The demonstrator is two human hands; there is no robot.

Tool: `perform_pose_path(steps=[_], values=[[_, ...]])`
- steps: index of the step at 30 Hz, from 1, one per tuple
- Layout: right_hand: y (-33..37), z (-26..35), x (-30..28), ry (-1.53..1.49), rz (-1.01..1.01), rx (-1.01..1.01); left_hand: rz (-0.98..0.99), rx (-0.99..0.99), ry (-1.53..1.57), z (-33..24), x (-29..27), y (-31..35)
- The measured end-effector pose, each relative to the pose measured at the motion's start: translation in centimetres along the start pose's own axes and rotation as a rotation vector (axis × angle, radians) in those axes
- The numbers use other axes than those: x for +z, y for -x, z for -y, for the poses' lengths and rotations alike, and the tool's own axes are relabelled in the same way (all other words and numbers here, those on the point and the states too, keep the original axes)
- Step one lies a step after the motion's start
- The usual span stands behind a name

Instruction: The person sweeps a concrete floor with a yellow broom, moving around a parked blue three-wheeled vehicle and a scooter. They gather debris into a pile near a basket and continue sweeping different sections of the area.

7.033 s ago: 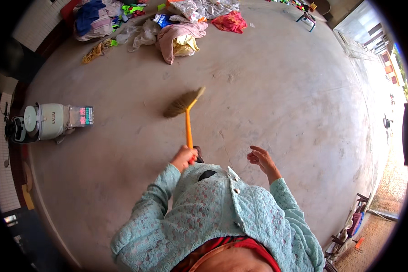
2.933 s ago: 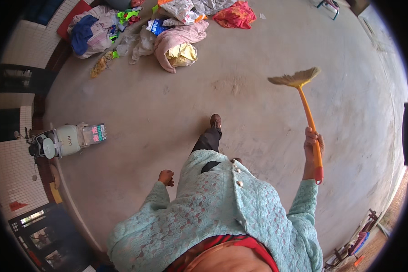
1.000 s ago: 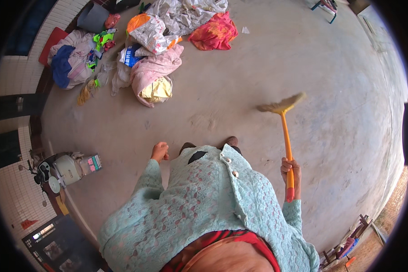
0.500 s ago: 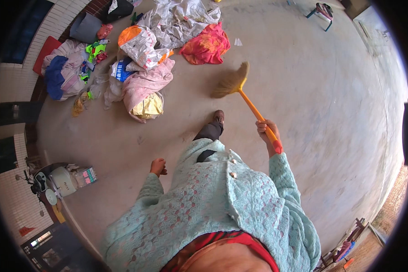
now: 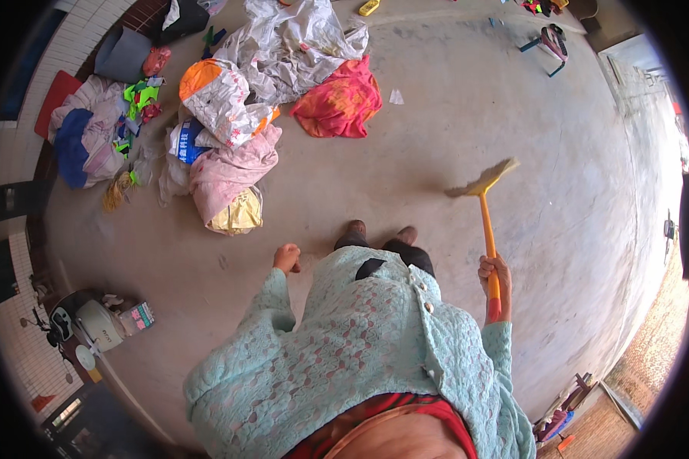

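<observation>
My right hand (image 5: 495, 274) is wrapped round the orange handle of a broom (image 5: 491, 229), close to its red end. The broom's straw head (image 5: 484, 182) fans out ahead and to the right of my feet, at or just over the concrete floor (image 5: 436, 145). To the left of my body hangs my left hand (image 5: 286, 258), its fingers curled together with nothing visible in them. Nearest that hand lies a gold-coloured bundle (image 5: 240, 213) partly wrapped in a pink cloth (image 5: 237, 164).
White and orange sacks (image 5: 226, 99) and a red patterned cloth bundle (image 5: 341, 99) lie ahead. At the far left are a grey bucket (image 5: 122, 55) and a blue cloth (image 5: 74, 149). A scooter (image 5: 99, 321) stands left. A small stool (image 5: 547, 50) is far right.
The broom has swung to the right in my right hand. I have stepped forward, both shoes now showing, and the piles appear shifted slightly left. My left hand remains closed.
</observation>
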State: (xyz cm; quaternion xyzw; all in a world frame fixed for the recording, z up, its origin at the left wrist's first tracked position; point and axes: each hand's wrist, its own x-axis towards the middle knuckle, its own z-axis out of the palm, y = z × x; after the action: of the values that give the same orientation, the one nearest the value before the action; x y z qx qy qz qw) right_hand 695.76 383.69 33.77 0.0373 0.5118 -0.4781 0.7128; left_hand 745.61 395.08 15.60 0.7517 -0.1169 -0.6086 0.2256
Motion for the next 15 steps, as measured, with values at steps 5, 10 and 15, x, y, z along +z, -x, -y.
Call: perform_pose_path(steps=[5, 10, 15], values=[[-2.0, 4.2, 4.4, 0.032, 0.165, -0.04, -0.106, 0.066, 0.018, -7.3, 3.0, -2.5], [-11.8, 9.3, 7.5, -0.068, 0.434, 0.167, -0.119, 0.096, 0.132, -12.4, 6.9, -2.1], [-24.2, 12.4, 11.3, -0.044, 0.506, 0.387, -0.195, -0.041, 0.09, -15.4, 10.9, 1.5]])
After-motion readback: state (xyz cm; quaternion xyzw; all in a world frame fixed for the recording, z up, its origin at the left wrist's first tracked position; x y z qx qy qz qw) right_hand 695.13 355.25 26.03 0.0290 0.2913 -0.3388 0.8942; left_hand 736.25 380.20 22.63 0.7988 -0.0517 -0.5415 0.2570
